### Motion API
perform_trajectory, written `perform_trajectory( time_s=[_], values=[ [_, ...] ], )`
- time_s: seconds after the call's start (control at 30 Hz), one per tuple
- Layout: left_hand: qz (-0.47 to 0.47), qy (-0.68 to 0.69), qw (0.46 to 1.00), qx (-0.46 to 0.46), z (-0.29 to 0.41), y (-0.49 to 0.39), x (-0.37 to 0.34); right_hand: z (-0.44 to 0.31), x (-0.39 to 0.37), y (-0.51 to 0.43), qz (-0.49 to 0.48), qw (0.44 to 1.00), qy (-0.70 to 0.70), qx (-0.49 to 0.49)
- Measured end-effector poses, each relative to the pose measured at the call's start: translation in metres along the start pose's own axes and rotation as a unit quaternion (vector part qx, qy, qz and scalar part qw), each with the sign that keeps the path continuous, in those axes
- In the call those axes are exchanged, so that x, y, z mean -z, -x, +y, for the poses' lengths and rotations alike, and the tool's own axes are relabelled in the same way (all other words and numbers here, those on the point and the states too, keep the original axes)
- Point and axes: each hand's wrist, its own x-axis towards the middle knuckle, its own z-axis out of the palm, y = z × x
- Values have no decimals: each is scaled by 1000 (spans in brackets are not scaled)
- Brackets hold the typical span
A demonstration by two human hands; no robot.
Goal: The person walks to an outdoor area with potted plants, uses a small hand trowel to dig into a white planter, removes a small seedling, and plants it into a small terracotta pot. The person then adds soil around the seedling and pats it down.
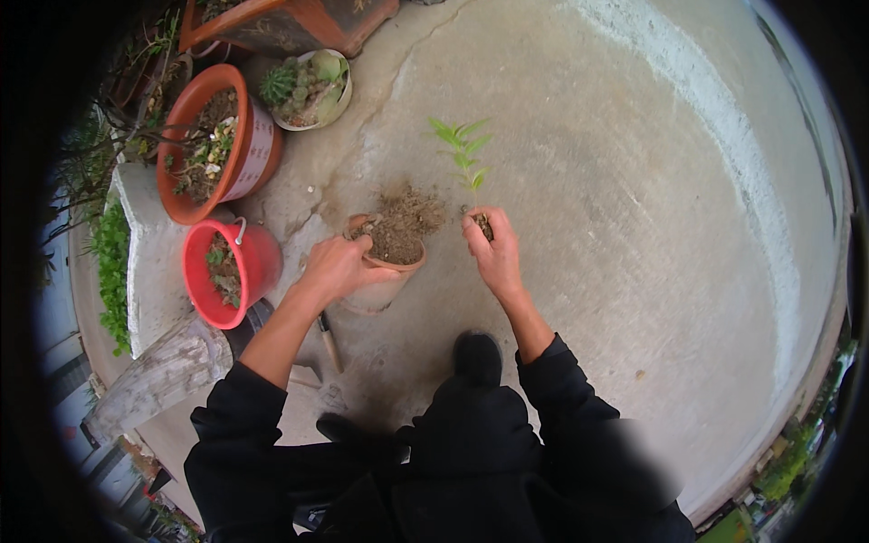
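My left hand (343, 268) grips the near left rim of a terracotta flowerpot (375, 293), which stands slightly tilted on the concrete. Loose brown soil (397, 248) fills the pot, and more soil (417, 209) shows beyond its far rim. To the right of the pot, my right hand (495, 251) is closed around the soil-covered root ball (483, 224) of a seedling. The seedling's thin stem and bright green leaves (464, 146) point away from me, above the ground. Some of the root ball is hidden by my fingers.
A red plastic bucket (265, 265) and a large orange planter (261, 153) stand at left. Farther back is a white bowl of cacti (345, 98). A wooden-handled tool (330, 346) lies beside the pot. My dark shoe (477, 356) rests on the concrete floor (624, 224).
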Motion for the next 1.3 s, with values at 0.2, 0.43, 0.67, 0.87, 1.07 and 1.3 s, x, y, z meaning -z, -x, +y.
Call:
perform_trajectory(
  time_s=[0.2, 0.43, 0.67, 0.87, 1.07, 1.3],
  values=[
    [72, 27, 996, -54, -4, 33, 0, -7, -3, 4, -6, 1000, -5, 15],
    [169, 28, 984, -49, -6, 52, -6, -14, -2, 6, -15, 999, -40, -27],
    [140, 1, 989, -38, -4, 58, 21, -12, -4, 8, -9, 1000, -15, 1],
    [135, 39, 990, -4, 1, 55, 6, -17, -7, 3, -25, 1000, -2, 12],
    [134, 18, 991, -25, -10, 56, 4, -23, -10, 9, -29, 999, -17, 29],
    [210, 41, 976, -31, -19, 70, -20, -33, -10, 7, -39, 999, -23, -14]
  ],
)
